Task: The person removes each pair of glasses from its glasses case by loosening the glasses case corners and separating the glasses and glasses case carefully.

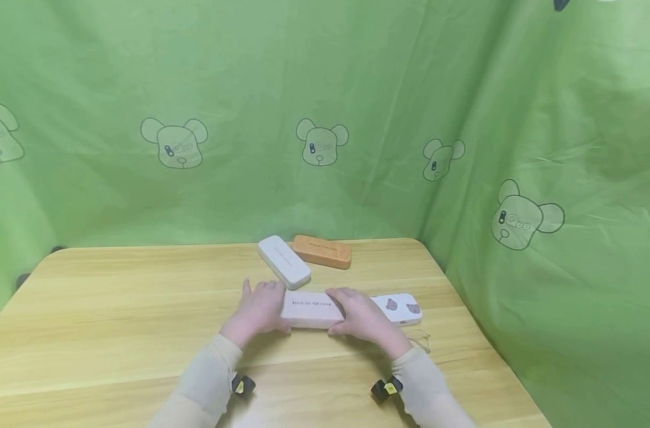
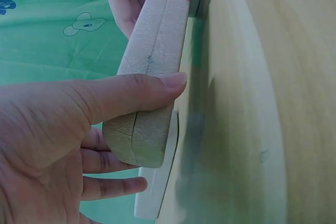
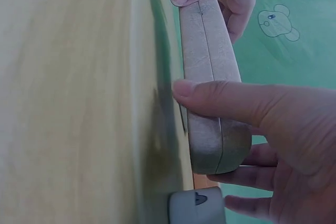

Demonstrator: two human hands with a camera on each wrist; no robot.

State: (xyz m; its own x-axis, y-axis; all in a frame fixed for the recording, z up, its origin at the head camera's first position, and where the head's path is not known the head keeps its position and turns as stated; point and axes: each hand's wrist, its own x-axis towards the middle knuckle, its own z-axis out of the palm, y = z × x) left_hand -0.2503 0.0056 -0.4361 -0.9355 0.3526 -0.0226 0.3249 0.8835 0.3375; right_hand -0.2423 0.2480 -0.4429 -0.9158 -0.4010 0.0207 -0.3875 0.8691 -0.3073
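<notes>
Pale sleeves [image 1: 203,383] come nearest; beyond, left hand [image 1: 259,309] and right hand [image 1: 361,318] pinch the pinkish case [image 1: 310,314] between them: seemingly a holding step, next move calling for even grip.

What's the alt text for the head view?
A person's left hand and right hand grip opposite ends of a pale beige oblong case over a light wood-grain table. Behind it lie a white oblong case and an orange-brown oblong case; a white bear-print case shows partly behind the right hand.
</notes>
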